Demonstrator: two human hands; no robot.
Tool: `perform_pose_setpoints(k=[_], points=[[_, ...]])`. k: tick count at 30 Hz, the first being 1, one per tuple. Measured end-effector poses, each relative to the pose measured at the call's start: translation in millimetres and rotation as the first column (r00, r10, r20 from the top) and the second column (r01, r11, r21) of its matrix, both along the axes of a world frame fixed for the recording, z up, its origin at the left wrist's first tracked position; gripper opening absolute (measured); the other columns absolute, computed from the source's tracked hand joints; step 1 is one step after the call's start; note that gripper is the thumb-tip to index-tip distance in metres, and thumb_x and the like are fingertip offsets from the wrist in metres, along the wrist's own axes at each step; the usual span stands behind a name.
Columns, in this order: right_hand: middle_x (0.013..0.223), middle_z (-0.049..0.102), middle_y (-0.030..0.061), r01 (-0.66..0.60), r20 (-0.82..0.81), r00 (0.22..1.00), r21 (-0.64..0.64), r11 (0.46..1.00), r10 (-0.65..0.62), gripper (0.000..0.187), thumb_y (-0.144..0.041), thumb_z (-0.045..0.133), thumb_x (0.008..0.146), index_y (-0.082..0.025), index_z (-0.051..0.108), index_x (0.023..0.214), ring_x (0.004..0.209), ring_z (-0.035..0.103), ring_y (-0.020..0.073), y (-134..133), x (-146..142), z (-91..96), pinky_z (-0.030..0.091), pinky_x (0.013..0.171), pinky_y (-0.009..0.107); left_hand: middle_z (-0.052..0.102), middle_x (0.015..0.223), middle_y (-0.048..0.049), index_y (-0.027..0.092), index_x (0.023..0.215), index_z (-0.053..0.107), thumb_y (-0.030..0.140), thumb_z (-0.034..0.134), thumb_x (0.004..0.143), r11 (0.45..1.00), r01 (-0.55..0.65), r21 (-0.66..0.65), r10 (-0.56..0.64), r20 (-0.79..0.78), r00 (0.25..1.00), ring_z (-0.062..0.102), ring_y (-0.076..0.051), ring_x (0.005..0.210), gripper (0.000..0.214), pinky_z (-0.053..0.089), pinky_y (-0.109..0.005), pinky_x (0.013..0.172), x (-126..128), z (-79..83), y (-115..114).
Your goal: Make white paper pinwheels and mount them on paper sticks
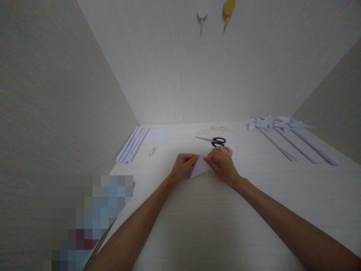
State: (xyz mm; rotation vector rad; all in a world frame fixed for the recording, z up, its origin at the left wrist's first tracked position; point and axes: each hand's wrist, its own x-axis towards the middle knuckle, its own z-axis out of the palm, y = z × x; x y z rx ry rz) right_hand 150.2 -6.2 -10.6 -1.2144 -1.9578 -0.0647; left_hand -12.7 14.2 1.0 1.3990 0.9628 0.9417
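Observation:
A small sheet of white paper (199, 168), folded at a slant, is held just above the table between both hands. My left hand (184, 165) pinches its left edge near the top, thumb against fingers. On the other side, my right hand (222, 163) grips the upper right edge with thumb and fingertips. Part of the paper is hidden behind the right fingers. Black-handled scissors (213, 140) lie just beyond the right hand, blades pointing left.
Rolled white paper sticks (132, 146) lie at the left beside a flat white sheet (156, 135) and several small wooden sticks (153, 151). Paper pinwheels (279, 131) on sticks rest at the right. Wooden scraps (218, 129) lie near the wall, which carries two hooks (229, 8).

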Motion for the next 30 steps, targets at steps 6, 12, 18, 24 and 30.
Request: perform_pose_setpoints(k=[6,12,18,24,30], points=[[0.066,0.061,0.0002,-0.004,0.003,1.000,0.007,1.000,0.004,0.024,-0.029,0.047,0.081,-0.021,0.053,0.060,0.076,0.050,0.0175,-0.1,0.0,-0.4,0.023,0.081,0.040,0.059,0.052,0.0003,0.013,0.063,0.069,0.032,0.061,0.059,0.997,-0.061,0.055,0.064,-0.043,0.997,0.046,-0.009,0.048,0.021,0.034,-0.021,0.046,2.0,2.5,-1.4],[0.065,0.060,-0.0003,-0.003,0.004,1.000,0.012,1.000,0.003,0.024,-0.028,0.047,0.082,-0.020,0.051,0.060,0.076,0.050,0.0175,-1.1,-0.8,1.3,0.023,0.080,0.039,0.063,0.056,-0.0008,0.014,0.063,0.069,0.027,0.063,0.057,0.990,-0.117,0.077,0.122,-0.060,0.991,0.050,-0.010,0.050,0.016,0.039,-0.023,0.050,4.2,2.1,-2.1],[0.064,0.060,-0.0005,-0.011,-0.001,1.000,0.014,1.000,0.011,0.024,-0.028,0.047,0.082,-0.020,0.051,0.059,0.075,0.050,0.0171,-1.0,-0.8,1.3,0.023,0.079,0.039,0.065,0.059,-0.0020,0.013,0.065,0.069,0.027,0.064,0.057,0.986,-0.138,0.091,0.146,-0.088,0.985,0.053,-0.012,0.053,0.017,0.042,-0.025,0.053,5.0,3.8,-3.3],[0.065,0.060,0.0002,-0.002,0.008,1.000,0.008,1.000,0.002,0.025,-0.028,0.046,0.082,-0.020,0.052,0.059,0.075,0.050,0.0172,-0.3,-0.5,0.7,0.023,0.080,0.039,0.065,0.060,-0.0026,0.013,0.065,0.069,0.030,0.061,0.061,0.982,-0.109,0.156,0.130,-0.133,0.983,0.053,-0.012,0.053,0.020,0.042,-0.024,0.052,4.5,1.5,-2.1],[0.065,0.060,0.0003,0.019,-0.018,1.000,-0.015,1.000,-0.019,0.024,-0.029,0.048,0.081,-0.020,0.052,0.058,0.078,0.052,0.0180,-2.4,-2.5,1.5,0.024,0.082,0.041,0.062,0.055,-0.0001,0.014,0.059,0.067,0.028,0.057,0.066,0.965,-0.123,0.231,0.156,-0.132,0.979,0.050,-0.010,0.050,0.018,0.040,-0.021,0.050,8.5,2.7,-3.8]])
